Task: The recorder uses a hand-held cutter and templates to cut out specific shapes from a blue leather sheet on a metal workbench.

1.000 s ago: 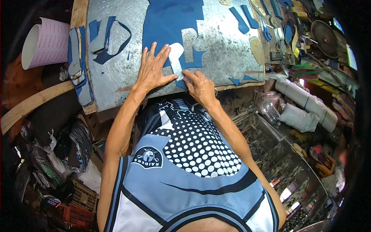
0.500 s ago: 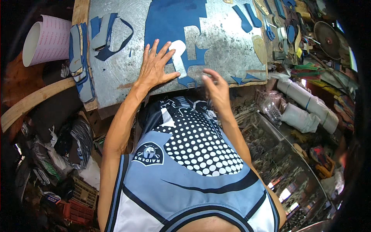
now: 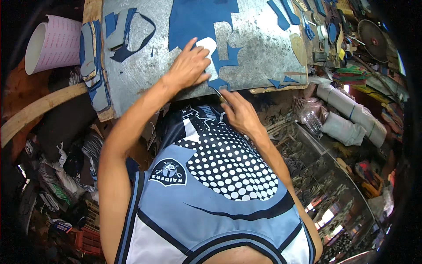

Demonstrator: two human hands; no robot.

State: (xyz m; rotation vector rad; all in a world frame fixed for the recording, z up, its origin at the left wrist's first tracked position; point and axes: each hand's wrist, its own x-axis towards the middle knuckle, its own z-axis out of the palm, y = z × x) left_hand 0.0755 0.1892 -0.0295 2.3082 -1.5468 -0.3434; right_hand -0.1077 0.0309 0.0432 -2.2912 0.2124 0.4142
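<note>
on the grey metal-topped wooden table (image 3: 263,48), a flat blue sheet of material with cut-out gaps (image 3: 191,22) runs down to the middle of the near edge. the left hand (image 3: 191,64), fingers half-open and bent, touches the slim white round-headed template (image 3: 213,66) lying on the sheet near that edge; the right hand (image 3: 239,110), just off the near edge, has its fingers closed around a thin pointed tool (image 3: 219,93).

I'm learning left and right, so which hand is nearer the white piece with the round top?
Left. The left hand is over the left edge of the white piece; the right hand is apart from it, past its lower end.
</note>
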